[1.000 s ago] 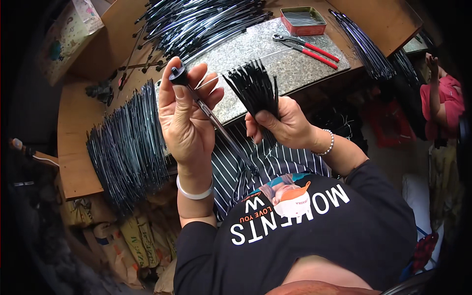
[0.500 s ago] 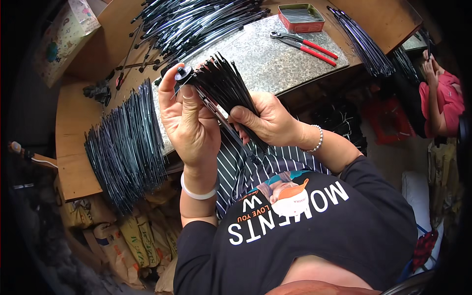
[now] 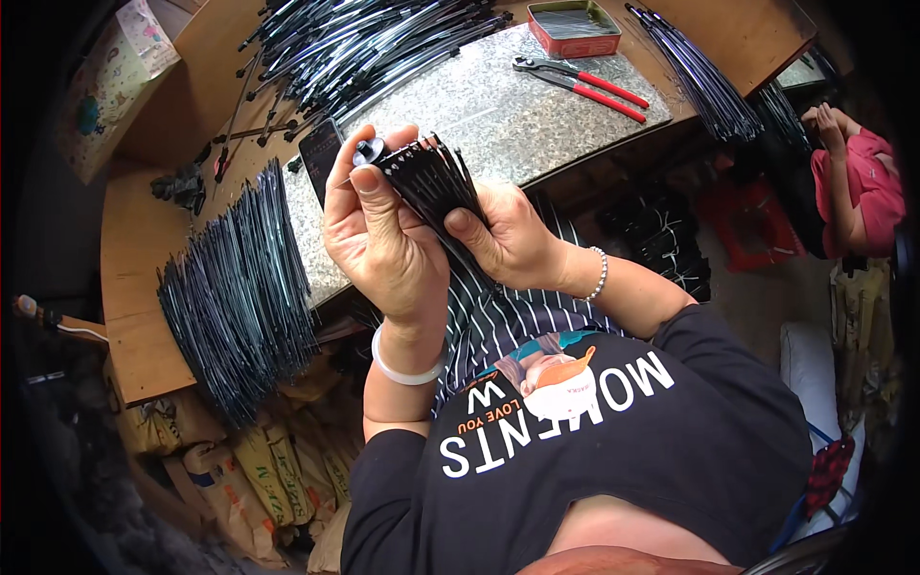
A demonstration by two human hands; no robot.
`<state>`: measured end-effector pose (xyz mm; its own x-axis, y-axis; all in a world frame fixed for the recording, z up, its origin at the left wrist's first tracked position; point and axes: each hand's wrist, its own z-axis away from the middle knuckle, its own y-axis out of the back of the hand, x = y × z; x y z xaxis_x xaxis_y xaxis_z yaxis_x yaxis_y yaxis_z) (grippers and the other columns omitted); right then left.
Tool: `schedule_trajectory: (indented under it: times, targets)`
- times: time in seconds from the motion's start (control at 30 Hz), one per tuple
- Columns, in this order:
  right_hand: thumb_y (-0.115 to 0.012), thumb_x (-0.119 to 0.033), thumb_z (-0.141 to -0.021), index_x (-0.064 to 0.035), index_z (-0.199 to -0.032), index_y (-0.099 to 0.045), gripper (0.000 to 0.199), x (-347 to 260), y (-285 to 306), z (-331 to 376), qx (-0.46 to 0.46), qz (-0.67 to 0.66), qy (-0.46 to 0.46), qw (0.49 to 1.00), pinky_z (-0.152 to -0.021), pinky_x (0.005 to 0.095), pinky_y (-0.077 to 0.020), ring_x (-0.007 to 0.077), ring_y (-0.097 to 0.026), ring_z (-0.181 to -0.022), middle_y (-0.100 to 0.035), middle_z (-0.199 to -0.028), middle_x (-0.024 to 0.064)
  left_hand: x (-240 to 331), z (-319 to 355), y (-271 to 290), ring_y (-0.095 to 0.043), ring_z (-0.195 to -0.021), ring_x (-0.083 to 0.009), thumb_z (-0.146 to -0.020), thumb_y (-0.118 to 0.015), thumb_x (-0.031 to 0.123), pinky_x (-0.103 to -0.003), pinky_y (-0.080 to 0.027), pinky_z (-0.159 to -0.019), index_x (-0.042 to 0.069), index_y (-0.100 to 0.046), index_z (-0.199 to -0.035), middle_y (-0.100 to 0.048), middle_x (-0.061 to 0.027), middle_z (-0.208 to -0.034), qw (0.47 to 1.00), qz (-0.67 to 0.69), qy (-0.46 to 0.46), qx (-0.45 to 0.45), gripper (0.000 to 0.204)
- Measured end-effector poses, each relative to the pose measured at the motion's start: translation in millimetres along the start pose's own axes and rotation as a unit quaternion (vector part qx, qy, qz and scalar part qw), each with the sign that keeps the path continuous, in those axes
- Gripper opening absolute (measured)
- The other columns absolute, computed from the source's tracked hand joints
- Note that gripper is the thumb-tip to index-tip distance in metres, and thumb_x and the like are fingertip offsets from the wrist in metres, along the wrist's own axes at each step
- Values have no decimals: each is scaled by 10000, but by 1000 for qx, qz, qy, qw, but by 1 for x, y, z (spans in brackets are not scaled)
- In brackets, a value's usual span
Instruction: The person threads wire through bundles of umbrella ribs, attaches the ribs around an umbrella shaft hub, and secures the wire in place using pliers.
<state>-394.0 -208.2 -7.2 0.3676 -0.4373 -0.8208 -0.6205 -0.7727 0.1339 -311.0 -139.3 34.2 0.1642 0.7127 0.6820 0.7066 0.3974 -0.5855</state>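
Note:
My right hand (image 3: pixel 503 235) is wrapped round a bundle of thin black cable ties (image 3: pixel 436 177), its thumb lying across the front. The ties' upper ends fan out towards my left hand. With thumb and forefinger, my left hand (image 3: pixel 383 225) pinches a small round dark disc with a raised stud (image 3: pixel 368 151), right beside the bundle's top. Whether this disc is the head of a tie is too small to tell. The bundle's lower ends run down behind my right hand, over a striped apron (image 3: pixel 508 311).
A large row of black ties (image 3: pixel 240 297) lies at the left, a loose heap (image 3: pixel 364 48) at the back. Red-handled pliers (image 3: pixel 585 86), a red tin (image 3: pixel 575 43) and another tie bundle (image 3: pixel 695 72) lie back right. A dark phone (image 3: pixel 321 153) is behind my left hand. A person in pink (image 3: pixel 858 182) sits far right.
My left hand has moved slightly right and down with the disc. The bundle's top has dropped and tipped, showing more of the tie ends. The pale strip beside the bundle is now hidden.

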Motion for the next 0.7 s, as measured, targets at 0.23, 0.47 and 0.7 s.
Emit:
schedule_trajectory:
  times: [0.23,0.47,0.7]
  targets:
    - [-502,-299,-910,-13,-990,-576,306,4,0,0,5,-49,-48,998,-612,354,-471,357,-616,-737,-600,-781,199,-7,1,-7,-624,-872,-203,-937,-448,247,-296,-509,-799,-67,-461,-1144,-589,-202,-1069,1000,-14,11,6,377]
    - [-509,-309,-906,-13,-1030,-549,323,15,-1,-2,-1,-86,-28,996,-619,352,-470,351,-610,-709,-596,-787,196,0,-7,2,-617,-887,-193,-958,-393,279,-282,-503,-782,-70,-476,-1118,-592,-177,-1065,995,32,97,-14,392]
    - [-535,-309,-890,-38,-1034,-520,308,11,-1,-2,67,67,41,995,-553,369,-470,357,-596,-647,-591,-745,178,-9,-7,1,-598,-783,-114,-961,-408,256,-222,-489,-720,-49,-497,-1137,-607,-96,-952,1000,-4,22,-12,363]
